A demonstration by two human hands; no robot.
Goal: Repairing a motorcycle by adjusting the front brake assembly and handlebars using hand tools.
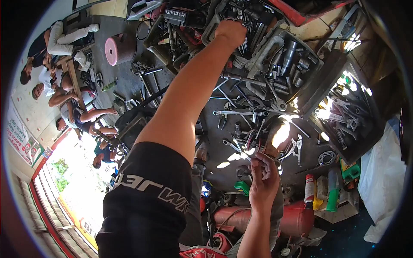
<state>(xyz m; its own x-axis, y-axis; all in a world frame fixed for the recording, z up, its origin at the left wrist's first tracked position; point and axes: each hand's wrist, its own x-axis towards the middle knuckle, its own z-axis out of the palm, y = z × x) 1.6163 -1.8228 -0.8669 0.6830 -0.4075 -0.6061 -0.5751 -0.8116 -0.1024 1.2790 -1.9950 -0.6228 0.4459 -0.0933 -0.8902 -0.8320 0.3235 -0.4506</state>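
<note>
Hands: two bare ones, clock face centred on the view
Left hand: one [231,33], at 12, over a grey tray [209,31] of wrenches [258,35]; fingers curled downward among them, cannot tell whether they grasp one
Right hand: one [263,178], between 4 and 5, thumb and fingers bent together; cannot tell what, if anything, is pinched there
Wrenches: many in the grey tray at 12, too overlapped to count
Socket tray: one [264,49], between 1 and 2, its sockets [289,53] heaped past sure counting
Double-ended wrench: one [241,113], at 2 on the floor
Locking pliers: one pair [297,148], just past 3
Coiled cable: one [328,158], just past 3, beyond the pliers
Dark crate: one [325,84], toward 3, several wrenches inside
Containers: one red-and-white can [309,189] and one green bottle [333,195], both at 4
Red tank: one [297,219], at 5
Pink stool: one [120,49], between 10 and 11
Seated people: four [47,81], from 8 to 10
</note>
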